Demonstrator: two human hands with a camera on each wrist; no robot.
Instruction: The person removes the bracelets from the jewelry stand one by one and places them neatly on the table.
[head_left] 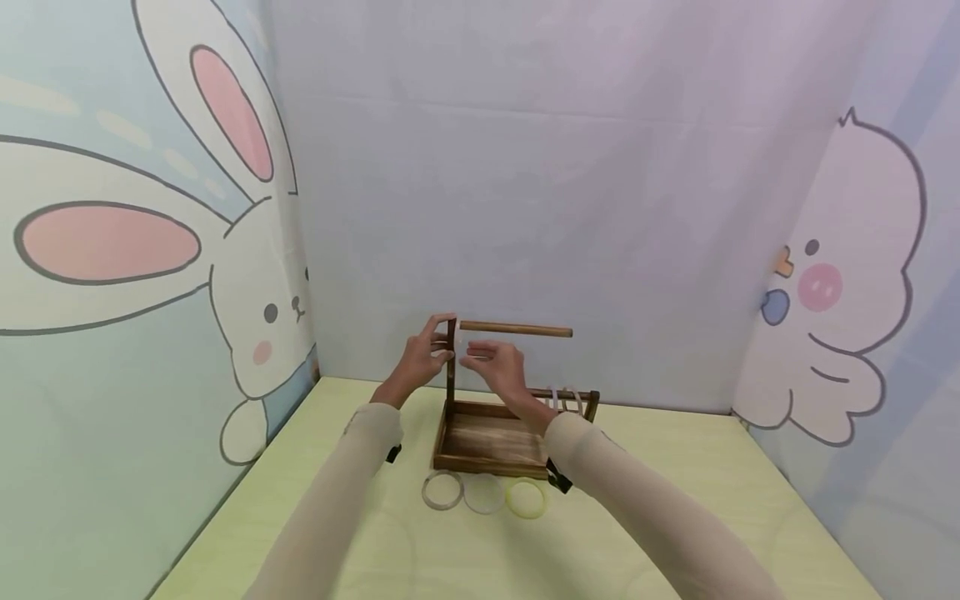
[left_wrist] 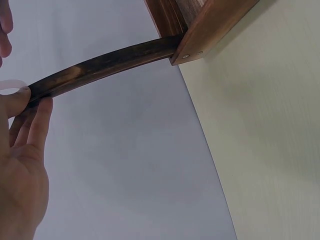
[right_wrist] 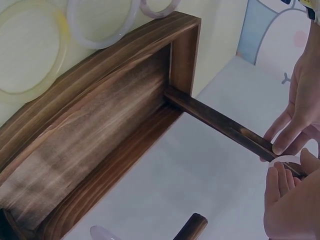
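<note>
A dark wooden display rack (head_left: 491, 462) has a tray base, a tall left post (left_wrist: 107, 65) and a top bar (head_left: 517, 329) whose right end is free. My left hand (head_left: 416, 360) holds the post near its top, thumb on one side and fingers on the other. Close by on the right, my right hand (head_left: 497, 367) has its fingers and thumb curled about a pale translucent bangle (right_wrist: 285, 159), which sits around the bar's left end by the post. How firmly the fingers pinch it is partly hidden.
In front of the tray lie a greyish bangle (head_left: 442, 490), a whitish bangle (head_left: 483, 493) and a yellow bangle (head_left: 527, 498). Pale bangles (head_left: 573, 398) hang on the lower bar at right, partly behind my right forearm. A printed cloth wall (head_left: 525, 208) stands close behind the rack.
</note>
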